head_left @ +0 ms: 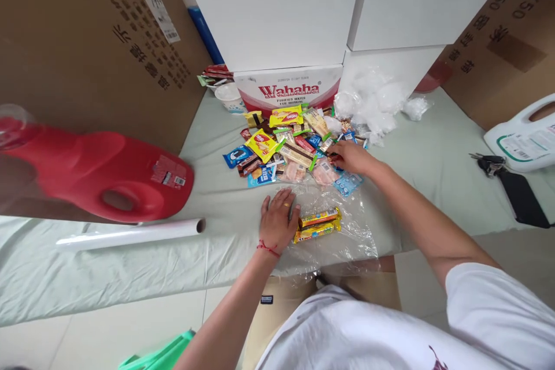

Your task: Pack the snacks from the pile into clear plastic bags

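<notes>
My left hand [278, 219] lies flat on the green cloth with its fingers stretched out, at the left edge of a clear plastic bag [359, 231]. Two yellow snack sticks [318, 224] lie on the bag, just right of that hand's thumb. My right hand [350, 157] reaches into the right side of a pile of wrapped snacks [297, 153], its fingers bent and closed among the packets. What they grip is hidden. Yellow nabati packets [262, 145], blue wrappers [238, 156] and pale pink packets [325, 173] make up part of the pile.
A Wahaha carton [288, 89] stands behind the pile, beside crumpled clear bags [375, 104]. Left are a red jug [108, 176] and a white roll [134, 234]. Right are keys [492, 165], a black pouch [522, 199] and a white jug [524, 139].
</notes>
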`<action>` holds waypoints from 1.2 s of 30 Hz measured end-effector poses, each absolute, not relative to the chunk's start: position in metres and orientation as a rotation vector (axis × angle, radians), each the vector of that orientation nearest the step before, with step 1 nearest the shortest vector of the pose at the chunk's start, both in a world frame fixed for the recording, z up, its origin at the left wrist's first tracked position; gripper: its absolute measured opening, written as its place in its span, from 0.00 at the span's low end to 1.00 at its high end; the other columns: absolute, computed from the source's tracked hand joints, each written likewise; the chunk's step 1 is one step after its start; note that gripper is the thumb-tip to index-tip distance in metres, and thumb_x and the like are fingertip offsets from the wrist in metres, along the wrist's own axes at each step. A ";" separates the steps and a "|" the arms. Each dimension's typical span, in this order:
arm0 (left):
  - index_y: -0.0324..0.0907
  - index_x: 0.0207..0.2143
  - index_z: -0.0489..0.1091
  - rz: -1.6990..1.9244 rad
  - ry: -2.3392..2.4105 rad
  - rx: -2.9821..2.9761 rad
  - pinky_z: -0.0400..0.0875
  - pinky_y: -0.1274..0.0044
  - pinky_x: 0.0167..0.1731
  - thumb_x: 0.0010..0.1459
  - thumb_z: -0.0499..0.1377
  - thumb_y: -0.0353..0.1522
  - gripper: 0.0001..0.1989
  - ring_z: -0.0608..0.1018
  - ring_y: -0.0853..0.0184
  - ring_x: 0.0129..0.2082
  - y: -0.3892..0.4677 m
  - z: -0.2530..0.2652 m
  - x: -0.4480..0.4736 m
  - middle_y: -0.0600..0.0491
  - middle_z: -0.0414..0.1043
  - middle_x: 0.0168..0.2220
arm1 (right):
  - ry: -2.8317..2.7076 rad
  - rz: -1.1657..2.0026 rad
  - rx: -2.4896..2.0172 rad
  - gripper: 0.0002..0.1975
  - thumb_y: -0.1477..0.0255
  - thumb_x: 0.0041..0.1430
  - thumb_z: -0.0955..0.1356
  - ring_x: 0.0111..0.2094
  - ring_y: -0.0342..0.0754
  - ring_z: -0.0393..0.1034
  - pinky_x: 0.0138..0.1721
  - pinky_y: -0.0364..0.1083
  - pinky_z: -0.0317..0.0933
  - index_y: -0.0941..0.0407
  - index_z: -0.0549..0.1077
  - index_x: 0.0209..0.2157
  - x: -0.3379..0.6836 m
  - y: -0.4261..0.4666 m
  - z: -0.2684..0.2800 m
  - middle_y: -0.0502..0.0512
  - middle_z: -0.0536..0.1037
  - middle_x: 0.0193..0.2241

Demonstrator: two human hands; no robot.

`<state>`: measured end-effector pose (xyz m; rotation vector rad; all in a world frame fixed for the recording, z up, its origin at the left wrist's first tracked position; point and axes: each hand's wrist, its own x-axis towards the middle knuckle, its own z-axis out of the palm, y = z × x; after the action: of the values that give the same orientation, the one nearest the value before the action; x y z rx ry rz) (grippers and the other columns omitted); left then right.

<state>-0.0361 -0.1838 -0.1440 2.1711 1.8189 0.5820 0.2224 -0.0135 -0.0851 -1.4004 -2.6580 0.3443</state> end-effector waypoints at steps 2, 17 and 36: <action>0.47 0.59 0.71 0.585 1.821 2.160 0.52 0.54 0.70 0.72 0.47 0.38 0.20 0.67 0.57 0.68 -0.184 -0.143 -0.036 0.48 0.69 0.66 | -2.773 0.252 -1.424 0.19 0.74 0.62 0.69 0.48 0.57 0.71 0.46 0.49 0.63 0.58 0.76 0.55 0.227 -0.013 -0.083 0.65 0.77 0.50; 0.47 0.57 0.74 0.644 1.792 2.025 0.49 0.59 0.71 0.75 0.36 0.37 0.28 0.65 0.64 0.69 -0.184 -0.142 -0.037 0.52 0.69 0.66 | -2.325 0.305 -1.540 0.11 0.66 0.60 0.71 0.38 0.54 0.71 0.39 0.50 0.65 0.54 0.78 0.43 0.286 -0.107 -0.030 0.59 0.75 0.38; 0.48 0.57 0.74 0.629 1.768 2.050 0.49 0.55 0.71 0.74 0.37 0.40 0.28 0.65 0.60 0.70 -0.186 -0.140 -0.038 0.51 0.69 0.66 | -2.318 0.566 -1.462 0.13 0.69 0.69 0.65 0.44 0.55 0.74 0.45 0.49 0.63 0.57 0.80 0.46 0.214 -0.096 -0.068 0.60 0.82 0.42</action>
<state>-0.0377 -0.1857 -0.1405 2.0495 1.7679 0.6288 0.2139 -0.0956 -0.0685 -1.4623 -2.3175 0.5660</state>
